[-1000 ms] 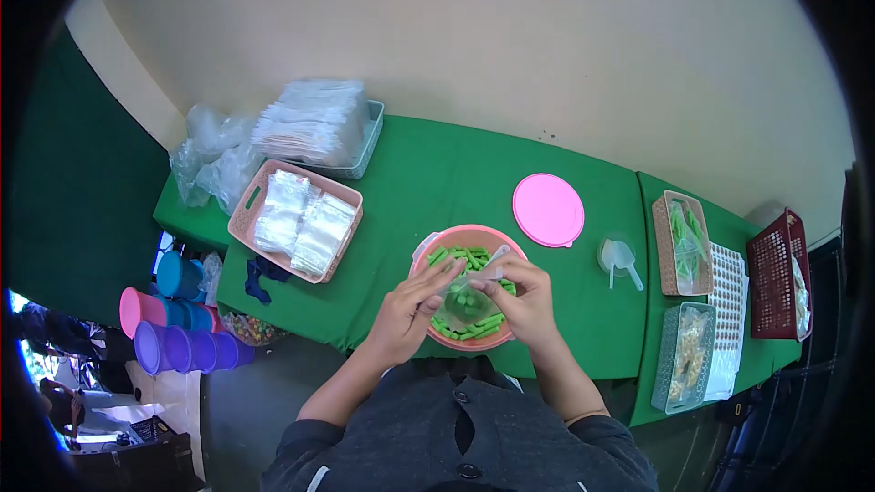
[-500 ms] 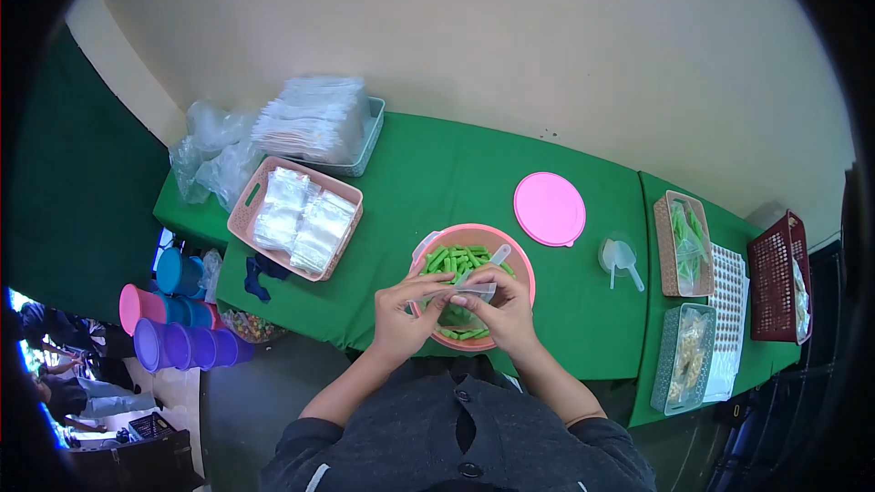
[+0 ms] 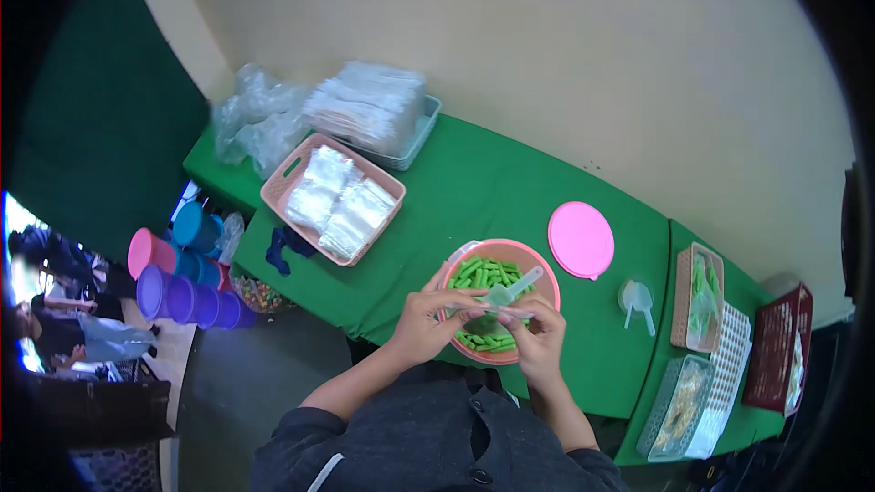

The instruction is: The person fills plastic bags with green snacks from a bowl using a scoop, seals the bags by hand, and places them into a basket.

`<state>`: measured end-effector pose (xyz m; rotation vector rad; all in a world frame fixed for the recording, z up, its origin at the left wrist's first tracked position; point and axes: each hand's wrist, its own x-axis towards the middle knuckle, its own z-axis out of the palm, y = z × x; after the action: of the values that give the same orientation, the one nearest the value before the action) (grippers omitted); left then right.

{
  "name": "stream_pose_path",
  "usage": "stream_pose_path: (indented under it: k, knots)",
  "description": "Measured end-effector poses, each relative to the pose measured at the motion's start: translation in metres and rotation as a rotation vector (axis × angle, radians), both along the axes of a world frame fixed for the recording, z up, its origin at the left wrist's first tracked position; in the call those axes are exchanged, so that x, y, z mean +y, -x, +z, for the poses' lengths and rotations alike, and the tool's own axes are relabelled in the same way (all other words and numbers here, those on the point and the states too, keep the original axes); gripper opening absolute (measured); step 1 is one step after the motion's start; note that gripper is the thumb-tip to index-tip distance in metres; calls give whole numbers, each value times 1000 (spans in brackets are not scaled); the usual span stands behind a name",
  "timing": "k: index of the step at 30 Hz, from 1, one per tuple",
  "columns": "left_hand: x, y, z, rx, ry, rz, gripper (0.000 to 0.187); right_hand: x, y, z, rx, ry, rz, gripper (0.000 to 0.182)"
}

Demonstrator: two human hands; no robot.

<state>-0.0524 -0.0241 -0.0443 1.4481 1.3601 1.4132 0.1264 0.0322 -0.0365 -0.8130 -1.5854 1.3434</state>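
Note:
My left hand (image 3: pixel 428 321) and my right hand (image 3: pixel 536 333) are close together over a round pink tub (image 3: pixel 552 284) of green stick-shaped pieces (image 3: pixel 485 273). Between them, both hands pinch the top of a clear plastic bag (image 3: pixel 485 308); its lower part is hard to make out against the tub. A translucent scoop (image 3: pixel 515 286) lies in the tub on the green pieces, just beyond my fingers.
A pink round lid (image 3: pixel 581 240) and a small container with a scoop (image 3: pixel 638 297) lie right of the tub. Left stands a basket (image 3: pixel 387 184) of clear bags. Baskets and a red crate (image 3: pixel 775 351) stand at far right. People (image 3: pixel 64 328) are at far left.
The view has turned, so the table looks more tilted. The scoop shows more of its bowl. Both hands still pinch the bag and have come closer together at its top.

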Motion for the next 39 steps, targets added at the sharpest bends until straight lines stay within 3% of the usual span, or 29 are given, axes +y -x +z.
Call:
stream_pose_path:
  k: [3, 6, 8, 9, 10, 11, 12, 14, 16, 17, 18, 22, 25, 26, 27, 29, 33, 35, 39]
  knots:
    - [-4, 3, 3, 9, -68, -42, 13, 0, -8, 11, 3, 41, 29, 4]
    - [-7, 16, 9, 74, -43, -181, 20, 3, -21, 21, -134, -182, 92, 10]
    - [-8, 25, 8, 215, 2, -390, 31, 2, -28, 26, -173, -214, 99, 11]
    - [-7, 26, 9, 217, 0, -378, 31, 2, -33, 26, -214, -242, 95, 13]
    - [-6, 25, 10, 184, 37, -376, 34, 4, -40, 22, -208, -280, 71, 15]
    - [-6, 25, 11, 150, 73, -373, 39, 8, -53, 14, -86, -150, -53, 16]
    - [-7, 36, 17, 200, 168, -261, 44, 15, -69, 7, 34, -18, -175, 16]
    - [4, 67, -15, 276, 61, 76, 45, 37, -103, 1, 274, 131, -463, 17]
    - [10, 111, -53, 207, 212, 367, 35, 65, -163, -22, 295, 157, -569, 17]
    - [12, 137, -95, 386, 159, 559, 31, 73, -189, -34, 296, 151, -570, 17]
    - [11, 154, -107, 512, 161, 633, 32, 78, -210, -45, 233, 208, -685, 19]
    - [10, 194, -158, 597, 296, 675, 42, 76, -260, -85, 159, 307, -910, 25]
    - [14, 199, -161, 657, 372, 656, 56, 72, -285, -112, 161, 353, -920, 26]
    - [16, 195, -156, 794, 403, 708, 63, 69, -290, -116, 105, 380, -851, 25]
    - [22, 190, -155, 930, 421, 748, 70, 65, -288, -114, 120, 361, -886, 25]
    - [33, 204, -175, 956, 505, 697, 86, 55, -269, -94, -65, 479, -720, 27]
    - [44, 207, -174, 1080, 709, 686, 104, 49, -264, -78, -44, 457, -688, 28]
    - [44, 210, -179, 998, 712, 702, 106, 51, -273, -73, -59, 459, -651, 28]
    - [37, 212, -173, 983, 571, 825, 107, 57, -299, -70, 65, 417, -868, 25]
